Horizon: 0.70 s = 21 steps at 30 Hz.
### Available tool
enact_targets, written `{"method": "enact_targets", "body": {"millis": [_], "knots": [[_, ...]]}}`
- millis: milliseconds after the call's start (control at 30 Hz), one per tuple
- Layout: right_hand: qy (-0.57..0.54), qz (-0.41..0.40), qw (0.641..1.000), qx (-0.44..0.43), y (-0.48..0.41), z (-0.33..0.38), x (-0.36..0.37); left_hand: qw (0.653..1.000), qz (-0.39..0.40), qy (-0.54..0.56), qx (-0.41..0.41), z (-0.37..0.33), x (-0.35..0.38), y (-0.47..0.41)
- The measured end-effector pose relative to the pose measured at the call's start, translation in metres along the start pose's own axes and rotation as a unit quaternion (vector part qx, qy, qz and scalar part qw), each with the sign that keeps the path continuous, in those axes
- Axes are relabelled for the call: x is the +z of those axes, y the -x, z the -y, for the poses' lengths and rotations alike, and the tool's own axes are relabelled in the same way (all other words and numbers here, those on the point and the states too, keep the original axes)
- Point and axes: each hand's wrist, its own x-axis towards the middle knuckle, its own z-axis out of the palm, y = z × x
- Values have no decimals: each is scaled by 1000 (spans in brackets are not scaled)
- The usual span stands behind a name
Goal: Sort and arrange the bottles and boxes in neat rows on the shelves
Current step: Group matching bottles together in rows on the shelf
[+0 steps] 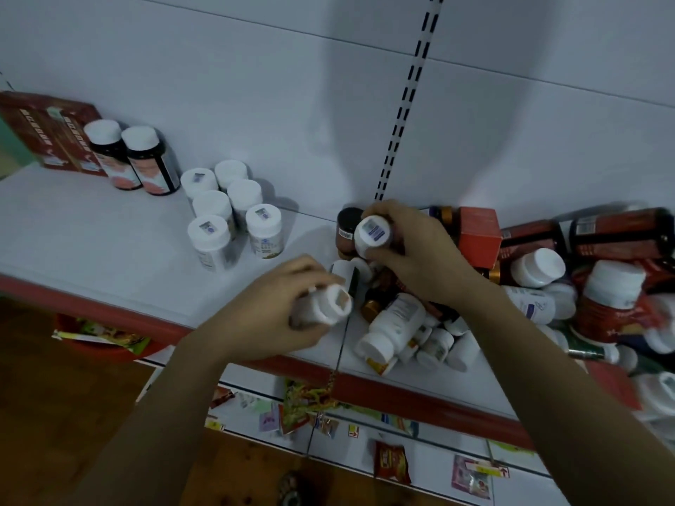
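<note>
Fingers (pixel 307 266) of the left hand (pixel 277 312) curl round a small white bottle (pixel 330 304) lying sideways above the near edge of the shelf (pixel 91 235). The right hand (pixel 416 253) grips a white-capped bottle (pixel 372 233) just over the left end of the jumbled pile (pixel 540 286) of bottles and boxes. Farther left, six white bottles (pixel 228 208) stand in two rows, beside two dark bottles (pixel 135 160) and a red box (pixel 47 133).

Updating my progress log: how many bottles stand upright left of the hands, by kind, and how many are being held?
White bottles, standing in a cluster: 6
Dark bottles with white caps: 2
Held bottles: 2 (blurred bottle in left hand, labelled-cap bottle in right hand)
Total: 10
</note>
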Motion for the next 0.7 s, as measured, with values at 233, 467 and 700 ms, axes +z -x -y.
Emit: {"method": "enact_targets", "body": {"millis": [233, 467, 700], "knots": [[-243, -200, 942, 119, 29, -8, -27, 828, -383, 386, -138, -43, 6, -21], [-612, -261, 723, 187, 145, -26, -99, 711, -325, 615, -103, -155, 58, -63], [-691, -344, 603, 200, 312, -69, -191, 652, -213, 709, -165, -284, 191, -113]]}}
